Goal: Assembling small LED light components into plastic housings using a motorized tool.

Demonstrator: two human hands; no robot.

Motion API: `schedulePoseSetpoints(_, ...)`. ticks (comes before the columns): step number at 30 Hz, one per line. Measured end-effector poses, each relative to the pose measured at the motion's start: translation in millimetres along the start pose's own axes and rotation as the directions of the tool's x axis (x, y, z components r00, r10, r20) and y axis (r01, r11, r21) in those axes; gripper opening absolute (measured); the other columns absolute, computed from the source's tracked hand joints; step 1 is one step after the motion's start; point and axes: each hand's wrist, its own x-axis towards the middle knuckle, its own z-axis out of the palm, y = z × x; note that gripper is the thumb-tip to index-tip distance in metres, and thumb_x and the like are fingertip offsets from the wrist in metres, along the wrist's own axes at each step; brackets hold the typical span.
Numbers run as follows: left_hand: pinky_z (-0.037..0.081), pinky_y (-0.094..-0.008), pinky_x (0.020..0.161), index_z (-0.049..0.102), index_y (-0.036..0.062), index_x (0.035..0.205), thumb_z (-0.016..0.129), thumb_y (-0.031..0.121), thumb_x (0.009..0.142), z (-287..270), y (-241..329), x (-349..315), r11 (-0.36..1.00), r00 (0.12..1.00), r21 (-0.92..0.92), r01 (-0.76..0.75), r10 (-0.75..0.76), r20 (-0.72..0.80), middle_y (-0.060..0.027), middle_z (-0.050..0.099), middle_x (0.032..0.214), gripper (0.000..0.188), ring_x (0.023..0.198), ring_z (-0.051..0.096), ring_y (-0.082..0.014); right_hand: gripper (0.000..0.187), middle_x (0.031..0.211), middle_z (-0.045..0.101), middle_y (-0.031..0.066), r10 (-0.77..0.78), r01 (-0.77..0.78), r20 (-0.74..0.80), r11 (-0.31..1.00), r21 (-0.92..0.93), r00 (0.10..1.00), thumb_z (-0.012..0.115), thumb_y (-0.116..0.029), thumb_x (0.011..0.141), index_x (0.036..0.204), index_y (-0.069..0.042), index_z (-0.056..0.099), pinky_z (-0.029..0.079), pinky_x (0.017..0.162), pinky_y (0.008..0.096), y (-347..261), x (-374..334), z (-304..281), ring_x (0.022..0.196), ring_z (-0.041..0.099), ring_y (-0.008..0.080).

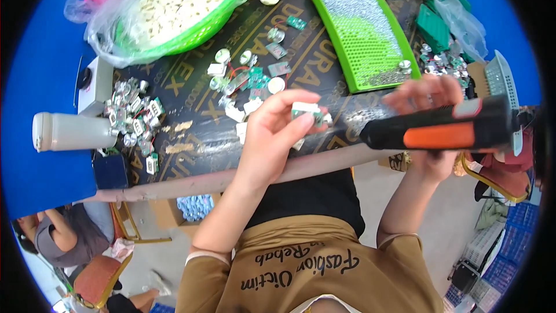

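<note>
My left hand (271, 133) is closed in a pinch on a small green circuit board (306, 108) with a white block on it, just above the table's front edge. At right, a black and orange electric screwdriver (440, 134) lies across my right hand (427, 94), its narrow end toward the left. The right fingers show blurred beyond the tool, and its body hides the palm, so the grip is unclear. Loose circuit boards (258, 78) with round metal parts and wires lie beyond my left hand. A green tray (354, 46) of small metal pieces stands farther back.
A green basket (223, 23) of white plastic parts stands at the back left. Piled assemblies (136, 110) lie beside a pale bottle (72, 132) at left. More parts (446, 64) are heaped at right. Another person (66, 235) sits at the lower left.
</note>
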Motion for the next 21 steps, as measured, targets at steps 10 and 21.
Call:
schedulePoseSetpoints(10,0.048,-0.0256,0.074,0.052,0.0009,0.102,0.059,-0.009,0.074,-13.3,-3.6,-8.2,0.998,0.999,-0.059,0.021,-0.024,-0.041,-0.006,0.056,0.093,0.03,0.082,0.056,-0.0132,0.066,0.083,0.047,0.0114,0.114,-0.098,-0.174,0.99,0.098,0.978,0.072,-0.022,0.064,0.114,-0.001,0.036,0.05,0.046,0.0271,-5.9,15.6,12.8,0.065,0.054,0.0215)
schedulePoseSetpoints(21,0.044,-0.0283,0.078,0.052,0.0007,0.107,0.054,0.005,0.084,-11.9,-5.7,-6.7,0.997,0.996,-0.02,-0.069,0.07,0.05,-0.0068,0.057,0.091,0.023,0.081,0.056,-0.0146,0.078,0.097,0.052,0.0142,-0.126,0.037,-0.336,0.965,-0.259,0.933,0.068,-0.013,0.072,0.132,-0.004,0.018,0.048,0.062,0.0302,-11.4,32.7,33.5,0.073,0.055,0.0191)
